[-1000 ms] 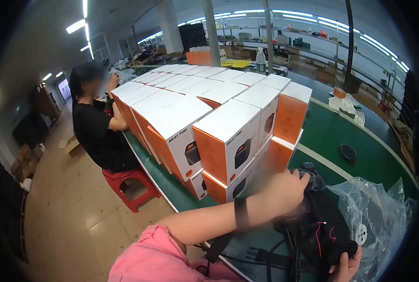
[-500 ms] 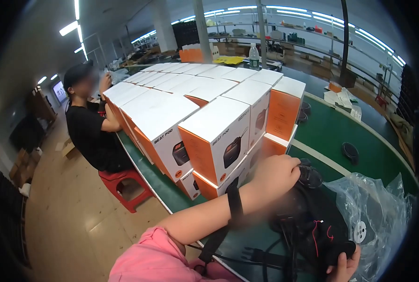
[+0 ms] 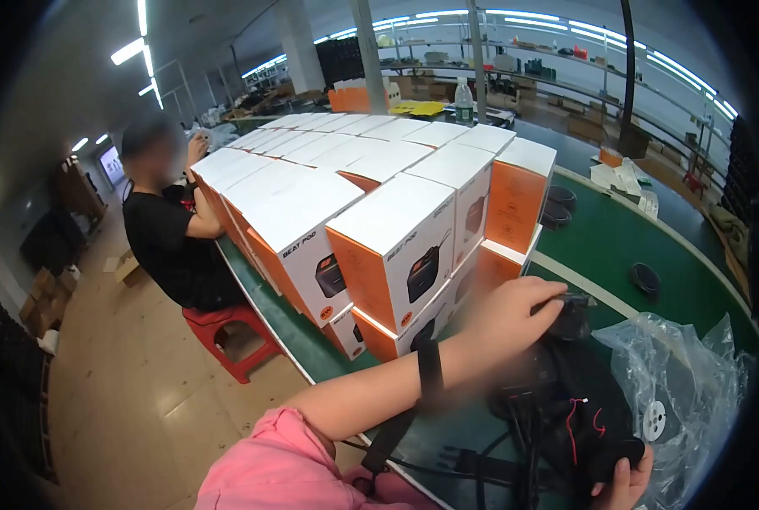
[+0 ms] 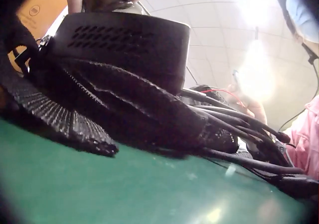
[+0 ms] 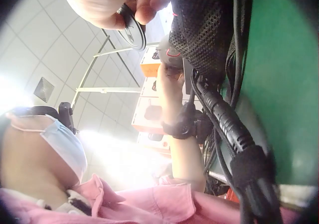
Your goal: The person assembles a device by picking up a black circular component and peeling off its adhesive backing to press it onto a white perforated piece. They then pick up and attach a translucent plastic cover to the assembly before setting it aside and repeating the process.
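**A:** Hands first: your left hand is curled over the top far end of the black device, fingers wrapped around a round black part there. Your right hand pinches the device's near lower edge, at the bottom of the head view.

**B:** Why hold it at both ends?

**A:** I'd judge it steadies the body on the green table while your left fingers work that round part. The device sits between your hands, half on the clear plastic bag spread to its right, with its cables trailing towards you on the near side.

**B:** And your right wrist view?

**A:** There your thumb and fingers pinch a small black disc, close above the mesh of the device. The left wrist view shows only the device's vented housing resting on the table, with your fingers above it.

**B:** What's around you?

**A:** Stacked white and orange boxes stand just left of your left hand, likely staged there within easy reach. Loose black discs lie farther off on the table, and a seated person in black is at far left.
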The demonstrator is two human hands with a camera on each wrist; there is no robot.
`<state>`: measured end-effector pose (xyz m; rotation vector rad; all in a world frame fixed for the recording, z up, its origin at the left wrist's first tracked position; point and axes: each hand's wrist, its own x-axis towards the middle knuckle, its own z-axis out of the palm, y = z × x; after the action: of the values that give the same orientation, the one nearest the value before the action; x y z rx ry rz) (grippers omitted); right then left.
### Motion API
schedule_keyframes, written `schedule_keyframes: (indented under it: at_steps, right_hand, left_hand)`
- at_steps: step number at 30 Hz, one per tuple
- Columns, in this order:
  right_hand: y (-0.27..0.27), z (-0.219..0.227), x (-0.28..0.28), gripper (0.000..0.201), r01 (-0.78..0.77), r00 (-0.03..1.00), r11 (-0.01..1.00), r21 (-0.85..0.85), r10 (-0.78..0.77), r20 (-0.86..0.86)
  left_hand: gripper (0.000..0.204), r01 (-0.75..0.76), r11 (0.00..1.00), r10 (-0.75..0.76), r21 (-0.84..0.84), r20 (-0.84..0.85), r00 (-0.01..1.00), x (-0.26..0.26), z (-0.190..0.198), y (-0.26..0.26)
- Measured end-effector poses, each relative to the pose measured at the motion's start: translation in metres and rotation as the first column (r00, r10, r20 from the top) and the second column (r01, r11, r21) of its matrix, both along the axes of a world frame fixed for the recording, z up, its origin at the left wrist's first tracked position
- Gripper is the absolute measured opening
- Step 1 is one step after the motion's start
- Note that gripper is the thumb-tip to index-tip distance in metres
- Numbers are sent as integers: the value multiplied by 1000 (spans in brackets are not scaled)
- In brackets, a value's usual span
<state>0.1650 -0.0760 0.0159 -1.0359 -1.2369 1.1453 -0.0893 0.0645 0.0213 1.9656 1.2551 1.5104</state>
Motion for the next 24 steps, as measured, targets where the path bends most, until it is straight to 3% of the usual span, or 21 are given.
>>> schedule_keyframes:
  at_steps: [2,3,8,12,14,17,19,22,24]
  right_hand:
    - [0,1,-1,23,11,1000,1000,-10,-11,-3]
    - [0,1,0,23,0,1000,1000,-8,0,-5]
    - [-1,1,0,22,10,1000,1000,-20,-10,-16]
    - [-1,1,0,20,1,1000,1000,-11,-1,-13]
    - [-1,1,0,20,11,1000,1000,-19,-11,-28]
    - [-1,2,1,20,10,1000,1000,-1,-10,-28]
    - [-2,4,2,22,12,999,1000,-25,-13,-32]
    - [3,8,4,24,-63,992,998,9,64,-105]
    - [1,19,-2,26,97,978,995,-5,-96,-187]
  left_hand:
    - [23,154,984,-138,88,-172,975,0,-8,5]
    - [23,188,981,-174,48,-215,961,1,-9,5]
    - [23,157,975,-135,156,-143,981,3,5,5]
    - [23,197,979,-183,51,-195,963,5,1,4]
    - [23,71,961,-19,268,-190,982,7,8,-1]
    - [25,126,914,-35,386,-233,972,16,28,-21]
    - [27,263,851,-117,455,-325,939,31,37,-35]
    - [25,500,785,-357,365,-393,847,50,47,-62]
    - [22,584,732,-465,351,-370,805,64,45,-65]
